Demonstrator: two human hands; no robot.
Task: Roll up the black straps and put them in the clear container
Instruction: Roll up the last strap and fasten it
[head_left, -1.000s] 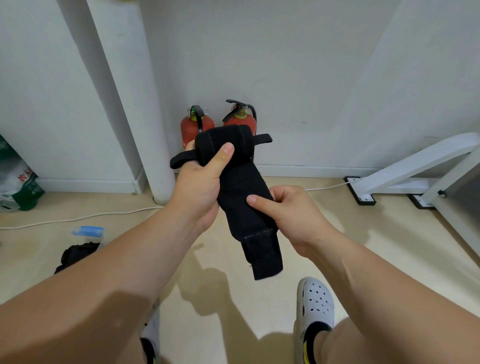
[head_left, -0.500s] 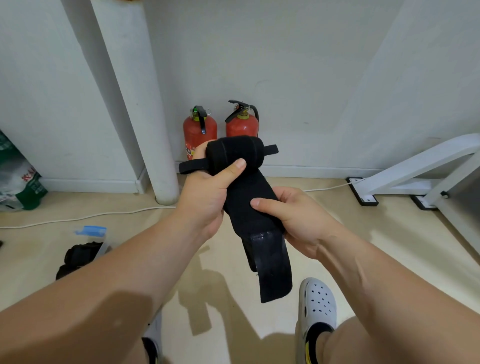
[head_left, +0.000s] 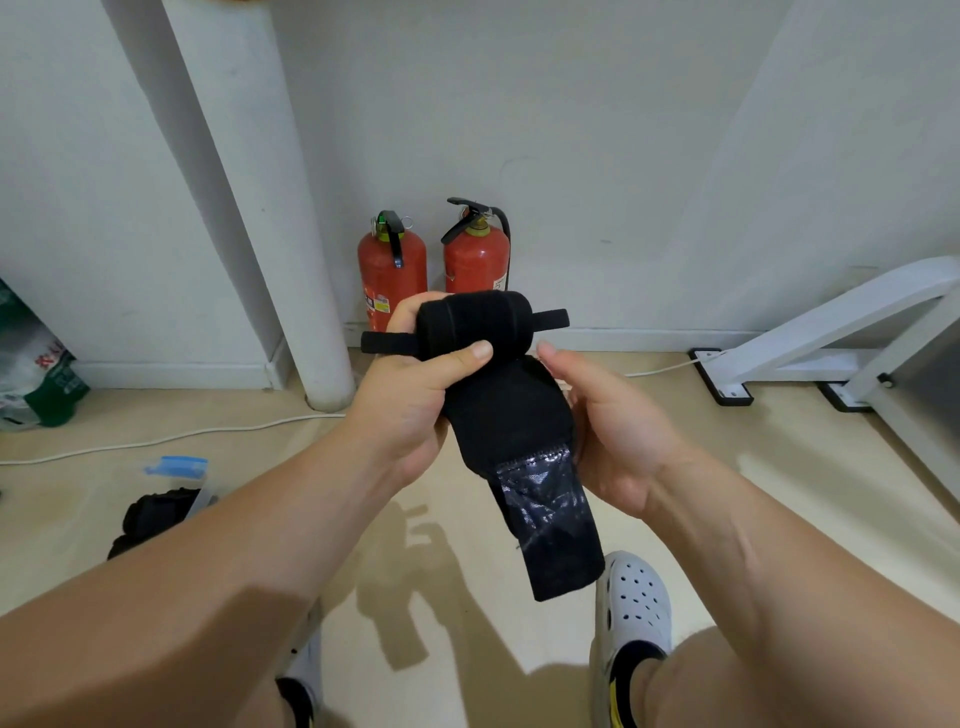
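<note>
I hold a black strap (head_left: 511, 415) in front of me above the floor. Its upper end is wound into a thick roll (head_left: 475, 322) with a narrow loop sticking out at each side. My left hand (head_left: 415, 400) grips the roll, thumb across its front. My right hand (head_left: 618, 431) holds the flat part just below the roll, fingers behind the fabric and thumb up by its edge. The loose tail with a shiny patch (head_left: 550, 525) hangs down. The clear container (head_left: 200, 499) with a blue clip stands on the floor at lower left, with black straps (head_left: 156, 514) inside, partly hidden by my left arm.
Two red fire extinguishers (head_left: 392, 270) (head_left: 477, 262) stand against the wall ahead, next to a white pillar (head_left: 291, 260). A white cable (head_left: 156, 441) runs along the floor. A white metal frame (head_left: 831, 343) is at right, a printed bag (head_left: 36, 379) at left. My white clogs (head_left: 631, 603) are below.
The roll has grown and the hanging tail is shorter, its shiny side now facing me. My right hand has slid up the strap toward the roll.
</note>
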